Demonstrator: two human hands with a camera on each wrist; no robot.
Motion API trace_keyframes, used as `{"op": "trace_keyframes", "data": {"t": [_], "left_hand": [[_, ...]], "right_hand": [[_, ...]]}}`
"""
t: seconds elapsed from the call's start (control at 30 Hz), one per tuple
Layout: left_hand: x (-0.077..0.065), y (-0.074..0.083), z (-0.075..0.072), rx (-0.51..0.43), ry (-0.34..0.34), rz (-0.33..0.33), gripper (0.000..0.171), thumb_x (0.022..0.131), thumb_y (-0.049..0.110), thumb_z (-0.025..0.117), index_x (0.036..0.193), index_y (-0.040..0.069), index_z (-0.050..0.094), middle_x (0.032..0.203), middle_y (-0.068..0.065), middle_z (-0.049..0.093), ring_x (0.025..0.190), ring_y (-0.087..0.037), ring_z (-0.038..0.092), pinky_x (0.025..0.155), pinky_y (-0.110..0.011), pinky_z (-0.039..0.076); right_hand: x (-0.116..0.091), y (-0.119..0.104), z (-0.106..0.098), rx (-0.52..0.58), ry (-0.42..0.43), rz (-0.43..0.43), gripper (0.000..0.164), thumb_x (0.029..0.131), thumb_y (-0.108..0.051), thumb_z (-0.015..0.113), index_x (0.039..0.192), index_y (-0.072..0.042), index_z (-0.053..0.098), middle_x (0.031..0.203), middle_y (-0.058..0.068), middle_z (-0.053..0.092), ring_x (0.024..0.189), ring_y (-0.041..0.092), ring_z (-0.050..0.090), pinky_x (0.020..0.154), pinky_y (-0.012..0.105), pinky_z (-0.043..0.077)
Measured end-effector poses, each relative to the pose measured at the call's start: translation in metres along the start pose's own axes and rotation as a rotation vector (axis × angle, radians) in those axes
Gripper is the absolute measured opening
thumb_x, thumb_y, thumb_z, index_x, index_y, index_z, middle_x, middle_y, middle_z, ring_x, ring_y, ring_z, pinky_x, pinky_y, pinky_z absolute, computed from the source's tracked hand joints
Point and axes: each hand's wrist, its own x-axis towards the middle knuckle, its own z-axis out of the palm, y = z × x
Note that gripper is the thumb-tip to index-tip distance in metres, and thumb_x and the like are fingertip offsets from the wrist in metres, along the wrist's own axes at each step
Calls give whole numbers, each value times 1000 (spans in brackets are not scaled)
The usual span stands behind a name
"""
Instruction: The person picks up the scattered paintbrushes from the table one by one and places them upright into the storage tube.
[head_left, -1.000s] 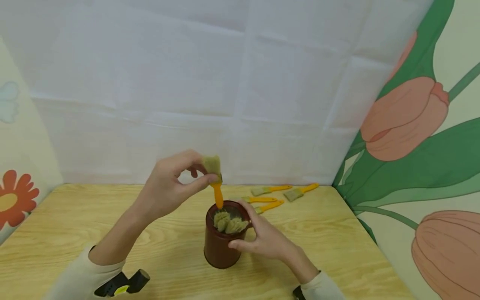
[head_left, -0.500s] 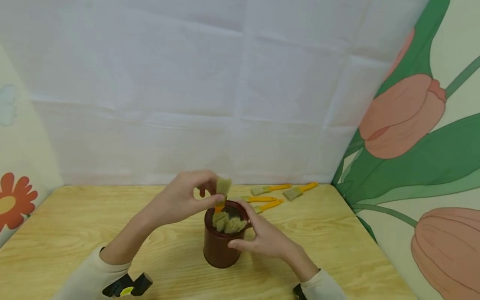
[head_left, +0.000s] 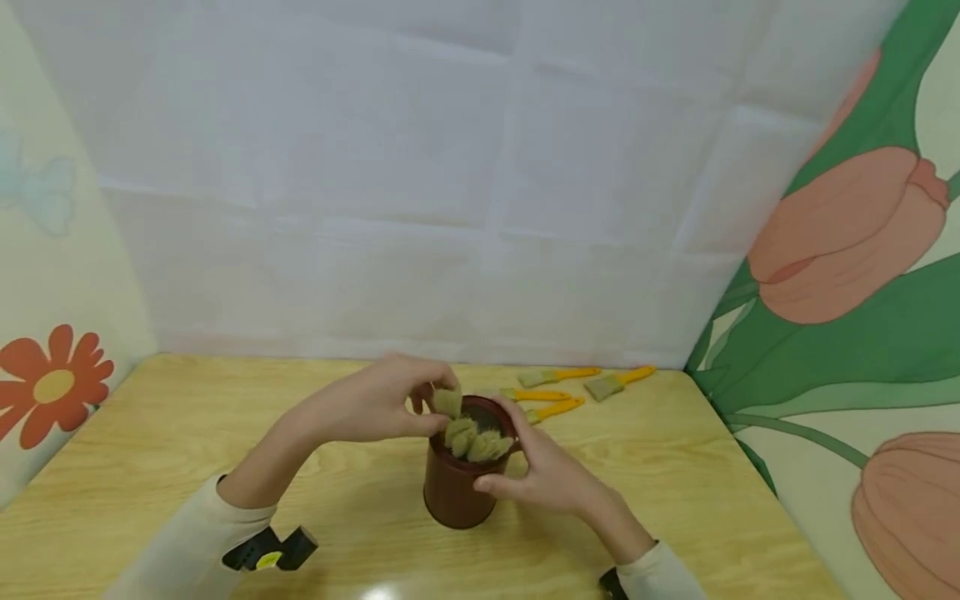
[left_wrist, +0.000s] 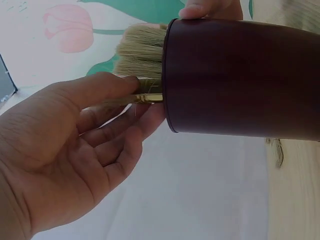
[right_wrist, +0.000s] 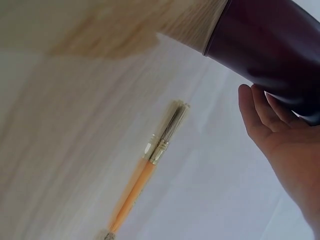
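A dark red-brown cylindrical canister [head_left: 459,492] stands upright on the wooden table [head_left: 360,508]. Two paintbrushes [head_left: 474,442] sit in it, pale bristles up at the rim. At the mouth's left side my left hand [head_left: 375,404] pinches another paintbrush [head_left: 447,402] between thumb and fingers, bristles up. The left wrist view shows its metal ferrule [left_wrist: 150,98] at the rim; its handle is hidden inside the canister. My right hand [head_left: 547,471] grips the canister from the right, thumb in front and fingers round behind. Part of the canister [right_wrist: 270,45] shows in the right wrist view.
Several yellow-handled paintbrushes [head_left: 558,377] lie on the table behind and right of the canister. A white cloth backdrop [head_left: 390,208] rises at the table's far edge. Flower-printed panels [head_left: 847,350] flank both sides.
My left hand has lowered the paintbrush, handle first, into the canister until only the bristles show above the rim in the head view. My right hand keeps its hold. The head view has shifted slightly.
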Motion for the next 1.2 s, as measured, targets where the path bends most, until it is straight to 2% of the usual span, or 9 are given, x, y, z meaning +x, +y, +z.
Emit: {"op": "trace_keyframes", "data": {"t": [0.07,0.3,0.57,0.73,1.0,1.1,1.2], "left_hand": [[2,-1,1,7,-16,-3,19,97,15,71,114,19,67,99,12,64,90,-6,65,76,-30,55],[5,-8,8,39,-9,30,22,93,7,70,108,23,68,96,14,66,86,-5,63,73,-31,54],[8,-10,15,59,-37,24,26,92,6,71,110,23,67,97,16,64,80,-7,61,70,-29,54],[6,-7,18,78,-75,10,24,94,9,71,113,22,67,100,16,63,84,-6,61,72,-29,53],[-1,-4,14,105,-118,4,24,97,20,71,121,24,66,107,16,62,88,-7,58,77,-33,52],[0,-4,11,84,-131,12,27,97,22,70,124,25,65,112,17,61,91,-7,59,79,-32,51],[0,-3,8,13,-119,6,31,96,28,72,127,24,64,116,16,62,95,-7,60,82,-32,52]], "right_hand": [[0,1,-1,-4,2,4,93,94,-43,75,161,-43,10,153,-11,39,130,13,49,101,44,46],[1,1,-1,4,-7,29,94,94,-44,74,161,-43,8,155,-12,37,132,12,48,101,43,47],[0,1,-3,-28,3,20,96,93,-46,74,161,-43,6,157,-11,34,138,14,42,106,52,41],[-2,2,-1,-12,-11,44,97,93,-46,75,161,-43,5,157,-12,33,138,13,42,106,53,40],[-1,3,2,-28,-13,3,95,94,-40,75,161,-43,7,154,-13,38,136,12,44,106,51,41],[-2,2,1,-31,-5,22,97,94,-41,76,160,-44,5,155,-14,37,137,11,43,107,51,40],[-3,2,-1,-32,7,23,98,93,-40,77,160,-44,5,156,-13,36,137,12,43,107,52,39]]}}
